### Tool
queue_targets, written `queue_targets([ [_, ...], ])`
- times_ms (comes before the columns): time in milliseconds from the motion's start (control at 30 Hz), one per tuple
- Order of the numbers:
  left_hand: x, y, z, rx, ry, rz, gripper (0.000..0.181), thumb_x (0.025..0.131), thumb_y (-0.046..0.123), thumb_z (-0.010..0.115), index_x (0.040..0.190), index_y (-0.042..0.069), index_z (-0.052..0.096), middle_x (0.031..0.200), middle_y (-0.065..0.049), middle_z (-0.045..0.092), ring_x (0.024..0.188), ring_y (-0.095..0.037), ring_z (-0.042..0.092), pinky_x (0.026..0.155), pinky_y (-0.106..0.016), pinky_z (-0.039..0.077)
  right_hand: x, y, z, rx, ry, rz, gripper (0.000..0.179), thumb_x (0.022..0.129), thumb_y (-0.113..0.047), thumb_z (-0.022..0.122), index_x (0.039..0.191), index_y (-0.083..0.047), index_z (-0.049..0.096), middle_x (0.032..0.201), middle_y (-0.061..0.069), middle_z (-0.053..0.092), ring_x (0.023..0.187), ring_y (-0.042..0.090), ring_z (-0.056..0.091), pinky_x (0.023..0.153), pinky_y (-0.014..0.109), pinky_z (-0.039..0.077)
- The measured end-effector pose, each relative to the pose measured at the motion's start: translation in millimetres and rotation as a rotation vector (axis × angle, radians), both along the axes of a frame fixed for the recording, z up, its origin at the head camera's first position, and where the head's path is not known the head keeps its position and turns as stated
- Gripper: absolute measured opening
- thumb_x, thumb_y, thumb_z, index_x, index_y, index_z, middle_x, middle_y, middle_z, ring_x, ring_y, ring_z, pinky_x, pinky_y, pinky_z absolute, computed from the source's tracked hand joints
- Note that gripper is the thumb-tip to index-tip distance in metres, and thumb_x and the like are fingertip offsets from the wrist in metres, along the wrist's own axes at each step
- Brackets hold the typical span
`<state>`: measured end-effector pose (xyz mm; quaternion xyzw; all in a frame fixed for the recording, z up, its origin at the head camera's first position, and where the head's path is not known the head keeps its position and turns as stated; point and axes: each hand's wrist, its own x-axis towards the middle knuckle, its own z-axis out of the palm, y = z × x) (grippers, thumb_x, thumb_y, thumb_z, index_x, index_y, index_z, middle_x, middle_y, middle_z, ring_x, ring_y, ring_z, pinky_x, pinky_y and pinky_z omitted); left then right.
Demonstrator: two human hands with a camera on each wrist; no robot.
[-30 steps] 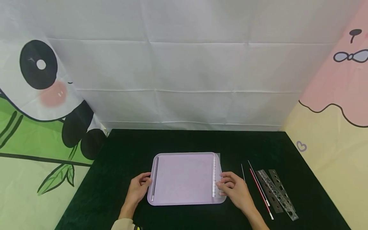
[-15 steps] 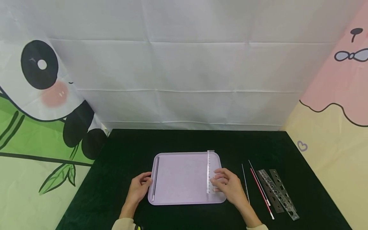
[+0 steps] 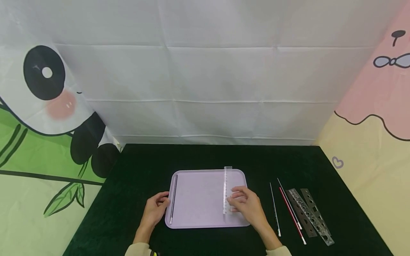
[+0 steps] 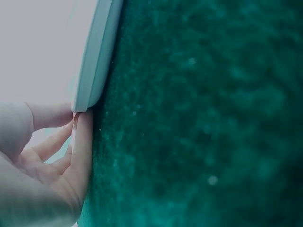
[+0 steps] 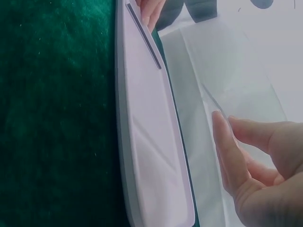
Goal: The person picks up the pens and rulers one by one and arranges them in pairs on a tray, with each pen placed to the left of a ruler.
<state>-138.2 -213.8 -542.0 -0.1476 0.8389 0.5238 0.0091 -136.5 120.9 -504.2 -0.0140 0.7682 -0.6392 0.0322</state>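
A shallow lilac tray (image 3: 198, 201) lies on the dark green cloth. My left hand (image 3: 154, 210) pinches its left edge, and the left wrist view shows thumb and fingers meeting at the tray wall (image 4: 94, 61). Between thumb and fingertips my right hand (image 3: 249, 207) holds a clear plastic ruler (image 3: 225, 188), which spans the tray's right part front to back. Seen nearly edge-on in the right wrist view, the ruler (image 5: 214, 98) is raised above the tray. A thin black pencil (image 3: 173, 199) lies inside the tray along its left side.
Right of the tray lie a dark pencil with a white end (image 3: 275, 211), a red pencil (image 3: 292, 215) and a pale pencil against it. Farther right are several stencil rulers with cut-out holes (image 3: 310, 215), partly overlapping. A white cloth backdrop (image 3: 211, 121) rises behind the table.
My right hand has carried the ruler leftward from the tray's right rim to over its inner surface, uncovering the dark pencil on the right. My left hand stays at the tray's edge.
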Motion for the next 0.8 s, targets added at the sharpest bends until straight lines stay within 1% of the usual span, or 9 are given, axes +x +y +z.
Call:
queue_targets([
  [233,-0.6,-0.2,1.5,0.001,-0.001,-0.004,0.034,0.101,0.008,0.060,0.135,-0.001,0.062,0.112,-0.016,0.064,0.090,-0.023,0.061,0.074,-0.030,0.051,-6.2,-10,-4.6,-0.009,0.000,0.031,0.036,0.087,-0.005,0.080,0.119,0.005,0.065,0.096,0.013,0.070,0.082,0.024,0.074,0.064,0.031,0.059],
  [533,-1.6,-1.4,-0.8,-0.007,0.003,-0.004,0.034,0.101,0.007,0.060,0.134,-0.001,0.062,0.112,-0.016,0.064,0.090,-0.023,0.060,0.074,-0.029,0.051,-9.2,-21,-8.0,-0.015,0.005,0.056,0.037,0.089,-0.008,0.079,0.121,0.004,0.064,0.099,0.013,0.068,0.082,0.022,0.073,0.065,0.029,0.059],
  [800,-1.1,-0.2,-1.8,-0.020,0.007,0.000,0.033,0.101,0.007,0.061,0.133,-0.001,0.063,0.112,-0.017,0.065,0.090,-0.024,0.060,0.074,-0.029,0.050,-12.8,-30,-12.5,-0.034,-0.001,0.072,0.037,0.089,-0.006,0.078,0.120,0.007,0.063,0.097,0.013,0.067,0.081,0.021,0.072,0.064,0.031,0.059],
])
